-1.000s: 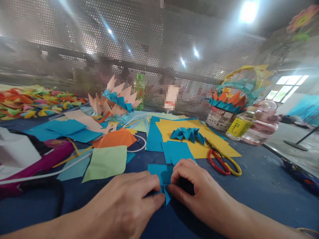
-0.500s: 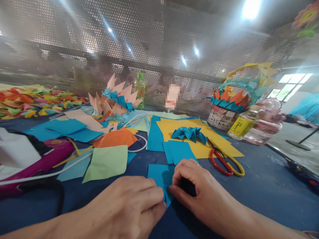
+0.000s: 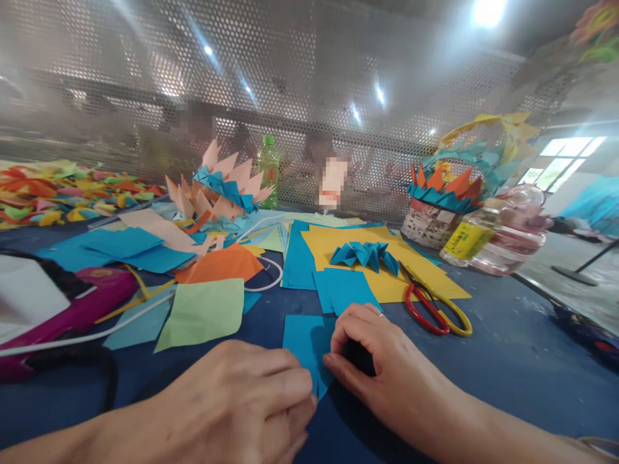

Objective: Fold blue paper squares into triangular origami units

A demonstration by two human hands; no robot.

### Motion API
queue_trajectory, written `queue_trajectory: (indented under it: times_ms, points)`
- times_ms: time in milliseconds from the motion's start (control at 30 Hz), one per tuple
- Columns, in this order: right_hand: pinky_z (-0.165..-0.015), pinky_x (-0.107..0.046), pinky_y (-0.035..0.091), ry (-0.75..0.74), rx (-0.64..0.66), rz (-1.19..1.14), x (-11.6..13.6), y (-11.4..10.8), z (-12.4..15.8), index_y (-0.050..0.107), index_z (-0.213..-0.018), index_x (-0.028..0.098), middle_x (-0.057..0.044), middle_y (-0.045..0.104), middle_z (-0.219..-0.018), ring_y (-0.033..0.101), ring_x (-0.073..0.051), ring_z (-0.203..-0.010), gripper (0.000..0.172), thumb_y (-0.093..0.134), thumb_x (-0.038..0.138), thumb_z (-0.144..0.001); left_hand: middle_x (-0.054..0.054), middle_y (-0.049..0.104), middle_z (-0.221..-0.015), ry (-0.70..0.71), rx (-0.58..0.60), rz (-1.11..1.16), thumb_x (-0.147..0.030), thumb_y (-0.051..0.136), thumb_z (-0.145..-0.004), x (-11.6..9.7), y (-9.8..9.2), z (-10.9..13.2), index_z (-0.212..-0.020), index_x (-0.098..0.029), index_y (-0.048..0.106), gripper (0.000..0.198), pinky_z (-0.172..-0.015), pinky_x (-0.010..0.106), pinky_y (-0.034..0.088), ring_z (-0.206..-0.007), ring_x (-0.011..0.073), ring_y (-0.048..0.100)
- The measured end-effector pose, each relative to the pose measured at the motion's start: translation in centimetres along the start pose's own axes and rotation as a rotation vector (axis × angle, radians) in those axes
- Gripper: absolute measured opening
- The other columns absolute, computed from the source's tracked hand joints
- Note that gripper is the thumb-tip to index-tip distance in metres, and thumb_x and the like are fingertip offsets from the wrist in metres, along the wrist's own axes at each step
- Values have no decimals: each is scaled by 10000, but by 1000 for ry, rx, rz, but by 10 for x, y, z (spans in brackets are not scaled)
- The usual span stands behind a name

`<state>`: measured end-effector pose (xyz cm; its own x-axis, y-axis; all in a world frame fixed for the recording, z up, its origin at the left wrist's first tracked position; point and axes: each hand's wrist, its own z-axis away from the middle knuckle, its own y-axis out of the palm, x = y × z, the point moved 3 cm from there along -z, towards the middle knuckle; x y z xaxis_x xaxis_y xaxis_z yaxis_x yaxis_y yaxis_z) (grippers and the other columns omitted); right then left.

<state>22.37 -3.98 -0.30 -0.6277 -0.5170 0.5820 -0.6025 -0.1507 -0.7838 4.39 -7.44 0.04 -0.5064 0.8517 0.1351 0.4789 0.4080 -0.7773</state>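
A blue sheet of paper (image 3: 302, 332) lies on the dark blue table between my two hands. My left hand (image 3: 261, 393) is closed over its left side, fingers curled and pressed at the paper's lower edge. On the right side, my right hand (image 3: 370, 361) pinches the paper's edge between thumb and fingers. The lower part of the sheet appears folded, but my fingers partly hide it. Just beyond lie more blue paper pieces (image 3: 343, 290), a folded blue paper strip (image 3: 365, 256) and yellow sheets (image 3: 425, 277). Red-and-yellow-handled scissors (image 3: 438, 309) rest near my right hand.
A purple glue gun (image 3: 91, 303) with cables lies at left, beside green paper (image 3: 206, 312) and orange paper (image 3: 220, 263). Farther back are a pink-and-blue paper craft (image 3: 220, 183), a green-capped bottle (image 3: 268, 171), a decorated pot (image 3: 425, 224) and a yellow-labelled bottle (image 3: 469, 238).
Both hands have barely moved and keep hold of the blue paper. The whole view has shifted slightly, so things appear a little higher and further left.
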Motion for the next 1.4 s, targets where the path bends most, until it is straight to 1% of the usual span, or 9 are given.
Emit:
queue_trajectory:
  times_ms: [133, 267, 400, 500, 567, 733, 933, 1133, 1400]
  points:
    - [-911, -376, 377, -7, 4, 16, 1, 0, 0, 519, -740, 193, 20, 583, -819, 540, -154, -804, 216, 650, 87, -876, -22, 640, -644, 31, -100, 48, -210, 313, -1044, -3, -9, -5, -821, -221, 686, 434, -465, 256, 433, -519, 127, 565]
    - [-879, -369, 383, -6, 12, 33, 3, -1, 0, 520, -738, 192, 13, 579, -817, 532, -160, -804, 218, 652, 89, -877, -20, 662, -667, 21, -124, 24, -203, 343, -1034, -4, -13, -5, -827, -224, 689, 404, -461, 274, 435, -492, 127, 564]
    - [-833, -353, 388, 2, 16, 35, 2, 0, 1, 521, -745, 192, 4, 583, -830, 525, -168, -815, 214, 649, 84, -878, -4, 685, -712, -32, -2, 69, -302, 327, -1067, -3, -14, -8, -864, -217, 684, 420, -492, 252, 448, -542, 124, 595]
    - [-836, -353, 385, 3, 12, 31, 2, 1, 2, 513, -738, 189, 5, 581, -827, 521, -166, -813, 227, 656, 76, -872, 21, 684, -746, -59, 130, 26, -353, 259, -1081, -6, -16, -12, -931, -202, 687, 478, -578, 263, 494, -648, 160, 627]
    - [-851, -359, 381, -1, 9, 31, 2, 1, 2, 512, -740, 188, 7, 578, -822, 520, -165, -812, 228, 656, 69, -870, 34, 678, -778, -62, 171, -17, -354, 221, -1082, -10, -18, -13, -961, -195, 686, 506, -616, 284, 510, -696, 181, 627]
    - [-872, -367, 380, -11, 14, 12, 2, 0, 1, 515, -748, 187, 11, 576, -829, 521, -162, -821, 216, 652, 76, -874, 35, 653, -790, -44, 182, -48, -360, 198, -1085, -12, -20, -14, -962, -192, 684, 529, -616, 287, 510, -715, 187, 612]
    - [-860, -389, 418, 65, 21, -41, 1, -1, 2, 535, -863, 200, -24, 590, -942, 532, -210, -917, 212, 745, 214, -833, 38, 666, -815, -15, 193, -49, -377, 203, -1085, -10, -21, -16, -975, -183, 679, 525, -604, 278, 496, -726, 179, 607]
    - [-814, -380, 431, 118, 28, -25, -6, -2, 3, 517, -941, 215, -32, 576, -981, 521, -220, -930, 211, 701, 157, -855, 37, 639, -801, -48, 177, -32, -406, 213, -1080, -12, -18, -12, -1006, -183, 672, 516, -649, 283, 490, -733, 192, 611]
    - [-799, -347, 430, 76, 30, -8, -11, -5, -1, 509, -941, 211, -32, 570, -1012, 521, -196, -928, 186, 576, 45, -895, 41, 647, -777, -15, 161, 28, -410, 242, -1076, -9, -20, -13, -944, -179, 699, 529, -604, 283, 484, -676, 179, 609]
